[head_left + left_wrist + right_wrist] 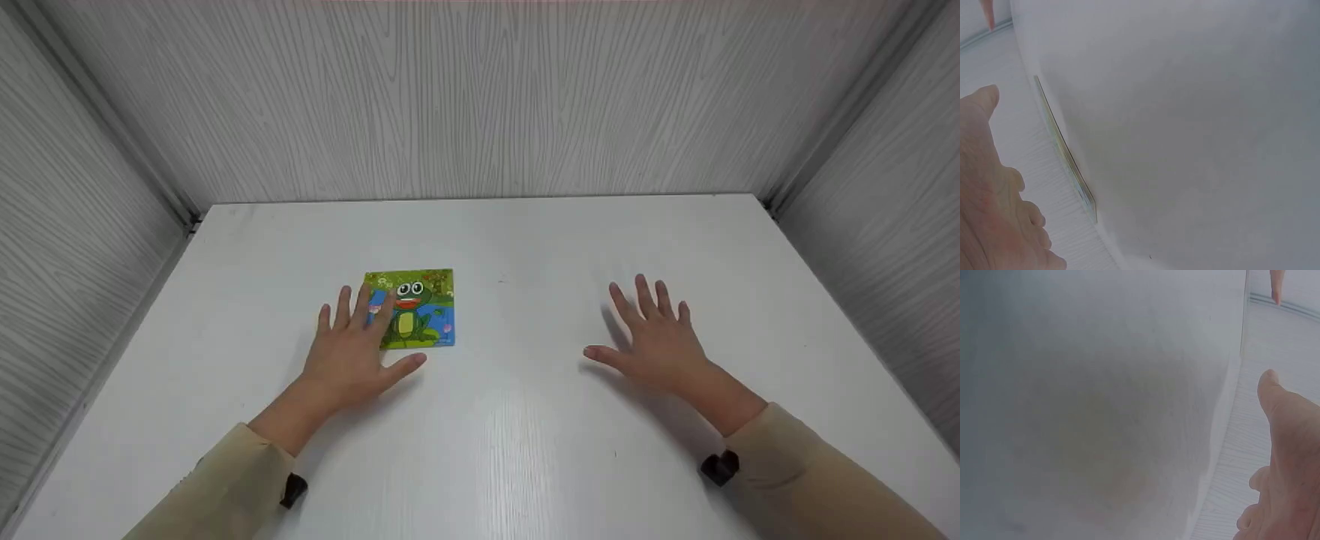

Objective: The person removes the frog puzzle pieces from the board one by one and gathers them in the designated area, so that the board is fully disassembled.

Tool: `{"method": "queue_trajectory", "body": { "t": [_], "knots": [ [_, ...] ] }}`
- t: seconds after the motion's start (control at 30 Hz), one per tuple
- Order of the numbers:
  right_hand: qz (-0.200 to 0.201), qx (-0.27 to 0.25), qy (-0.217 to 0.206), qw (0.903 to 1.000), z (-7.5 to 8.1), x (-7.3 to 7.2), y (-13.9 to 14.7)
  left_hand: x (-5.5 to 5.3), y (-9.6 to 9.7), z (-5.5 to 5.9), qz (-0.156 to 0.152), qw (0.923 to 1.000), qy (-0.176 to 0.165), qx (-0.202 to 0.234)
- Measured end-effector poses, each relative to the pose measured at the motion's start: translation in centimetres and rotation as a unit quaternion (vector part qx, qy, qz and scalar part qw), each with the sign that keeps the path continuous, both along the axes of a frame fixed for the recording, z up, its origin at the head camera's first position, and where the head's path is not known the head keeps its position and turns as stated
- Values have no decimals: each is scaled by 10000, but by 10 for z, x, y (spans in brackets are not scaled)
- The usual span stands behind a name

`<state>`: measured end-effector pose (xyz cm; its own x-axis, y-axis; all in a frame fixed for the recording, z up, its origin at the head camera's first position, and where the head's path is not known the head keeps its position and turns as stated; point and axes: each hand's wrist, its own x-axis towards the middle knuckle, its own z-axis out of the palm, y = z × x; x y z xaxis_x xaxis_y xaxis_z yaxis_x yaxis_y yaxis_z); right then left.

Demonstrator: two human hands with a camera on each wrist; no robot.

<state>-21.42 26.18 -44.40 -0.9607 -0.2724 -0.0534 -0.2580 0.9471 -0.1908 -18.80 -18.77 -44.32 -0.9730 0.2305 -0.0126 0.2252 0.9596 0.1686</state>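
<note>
A square frog picture board (pixel 427 315), perhaps a puzzle, lies flat on the white table left of the middle. My left hand (pixel 345 360) hovers with spread fingers, covering the board's left edge in the head view. In the left wrist view the board (pixel 1067 152) shows edge-on, apart from the left hand (pixel 994 197). Off to the right, my right hand (pixel 660 349) is held over bare tabletop, fingers spread, its shadow beside it. It holds nothing, and the right wrist view shows the same hand (pixel 1297 455) with thumb out.
The white table (pixel 517 420) is closed in by a wood-grain back panel (pixel 480 97) and by side panels at left (pixel 67 225) and right (pixel 885 195). Small black devices sit at both sleeve cuffs.
</note>
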Motion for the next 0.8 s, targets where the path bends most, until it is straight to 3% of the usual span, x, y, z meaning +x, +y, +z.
{"method": "queue_trajectory", "body": {
  "t": [0.37, 0.8],
  "knots": [
    [193, -31, 13, 9998, 8, -3, -17, 0, -10, 5, 44, 10000, 6, -10],
    [963, -220, 234, 9948, 28, -14, -91, 0, -39, 16, 50, 9997, 183, -184]
  ]
}}
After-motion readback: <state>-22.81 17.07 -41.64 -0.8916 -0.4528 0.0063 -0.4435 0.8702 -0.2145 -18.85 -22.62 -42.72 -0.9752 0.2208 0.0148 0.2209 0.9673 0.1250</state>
